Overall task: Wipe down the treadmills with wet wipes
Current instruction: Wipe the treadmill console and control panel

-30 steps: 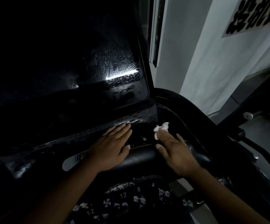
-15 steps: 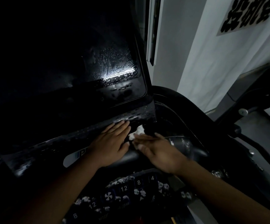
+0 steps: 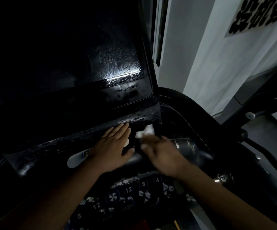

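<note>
Left hand flat, fingers straight on dark treadmill console, blurred right hand at 3 o'clock, outstretched fingers pressing white wet wipe.

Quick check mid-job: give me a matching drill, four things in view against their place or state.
Things:
1 left hand
2 wipe
3 screen
4 number buttons

Place or state:
A speckled with droplets
B white, at the right hand's fingertips
C flat on the console
D between the forearms, nearest the camera

Pairs: 1-C, 2-B, 3-A, 4-D
</note>
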A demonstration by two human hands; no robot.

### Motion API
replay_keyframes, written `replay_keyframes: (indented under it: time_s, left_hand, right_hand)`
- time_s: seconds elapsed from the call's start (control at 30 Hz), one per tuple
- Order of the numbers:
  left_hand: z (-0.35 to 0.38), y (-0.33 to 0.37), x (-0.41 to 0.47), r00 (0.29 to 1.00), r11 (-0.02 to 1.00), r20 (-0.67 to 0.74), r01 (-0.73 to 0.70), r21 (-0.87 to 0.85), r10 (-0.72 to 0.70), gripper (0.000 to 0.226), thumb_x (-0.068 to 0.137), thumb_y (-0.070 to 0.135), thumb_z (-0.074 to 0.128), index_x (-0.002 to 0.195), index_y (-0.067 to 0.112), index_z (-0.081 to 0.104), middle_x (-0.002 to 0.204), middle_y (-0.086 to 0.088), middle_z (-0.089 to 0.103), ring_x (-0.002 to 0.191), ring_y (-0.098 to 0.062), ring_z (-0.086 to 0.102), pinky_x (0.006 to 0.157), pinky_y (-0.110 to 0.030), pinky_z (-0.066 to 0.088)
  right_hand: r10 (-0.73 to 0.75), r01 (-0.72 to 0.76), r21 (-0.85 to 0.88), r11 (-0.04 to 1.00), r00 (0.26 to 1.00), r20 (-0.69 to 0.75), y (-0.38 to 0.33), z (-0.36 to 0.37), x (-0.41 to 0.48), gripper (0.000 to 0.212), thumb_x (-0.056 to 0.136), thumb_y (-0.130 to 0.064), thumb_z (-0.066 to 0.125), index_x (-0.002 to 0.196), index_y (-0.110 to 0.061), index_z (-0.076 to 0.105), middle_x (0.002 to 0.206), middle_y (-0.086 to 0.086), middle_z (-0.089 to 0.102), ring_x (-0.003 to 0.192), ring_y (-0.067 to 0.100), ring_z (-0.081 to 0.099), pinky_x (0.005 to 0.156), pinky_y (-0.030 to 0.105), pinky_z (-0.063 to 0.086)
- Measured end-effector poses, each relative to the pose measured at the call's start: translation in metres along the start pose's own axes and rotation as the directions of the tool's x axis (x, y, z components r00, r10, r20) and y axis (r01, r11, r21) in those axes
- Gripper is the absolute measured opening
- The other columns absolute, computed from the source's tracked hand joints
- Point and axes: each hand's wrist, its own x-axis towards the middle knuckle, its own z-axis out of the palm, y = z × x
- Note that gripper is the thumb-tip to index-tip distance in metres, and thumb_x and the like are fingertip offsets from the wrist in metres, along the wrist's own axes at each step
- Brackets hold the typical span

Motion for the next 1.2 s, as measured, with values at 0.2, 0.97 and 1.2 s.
replay_keyframes:
  time_s: [0.2, 0.97, 1.2]
  left_hand:
    - [-0.001, -0.001, -0.001, 0.999, 1.0, 0.03, -0.018, 0.014, 0.018, 0.107, 0.077, 0.084, 0.015, 0.161, 0.021, -0.003, 0.163, 0.009, -0.022, 0.149, -0.004, -0.021, 0.122, -0.028, -0.011]
    - [-0.001, 0.04, 0.033, 0.901, 0.906, 0.112, -0.423, 0.007, 0.419, 0.071, 0.099, 0.057, 0.014, 0.162, 0.026, 0.004, 0.167, 0.01, -0.006, 0.147, 0.0, -0.015, 0.115, -0.02, -0.017]
    - [0.005, 0.041, 0.04, 0.889, 0.897, 0.129, -0.443, -0.008, 0.44, 0.072, 0.097, 0.058, 0.007, 0.162, 0.026, 0.008, 0.166, 0.012, -0.003, 0.15, -0.001, -0.008, 0.118, -0.022, -0.01]
  right_hand:
    - [0.07, -0.071, -0.028, 0.997, 0.997, -0.037, 0.028, -0.008, -0.006, 0.046, 0.107, -0.047, 0.03, 0.151, -0.037, 0.041, 0.161, -0.021, 0.028, 0.14, -0.018, 0.008, 0.124, 0.035, 0.009]
    - [0.131, -0.07, 0.226, 0.972, 0.955, -0.266, 0.048, 0.046, -0.057, 0.069, 0.096, -0.07, 0.008, 0.156, -0.039, 0.022, 0.161, -0.026, 0.008, 0.15, -0.009, -0.002, 0.121, 0.026, -0.009]
    - [0.2, -0.175, 0.107, 0.979, 0.93, -0.309, 0.067, 0.047, -0.064, 0.064, 0.099, -0.058, 0.016, 0.158, -0.033, 0.024, 0.163, -0.017, 0.009, 0.153, 0.004, -0.002, 0.124, 0.036, -0.002]
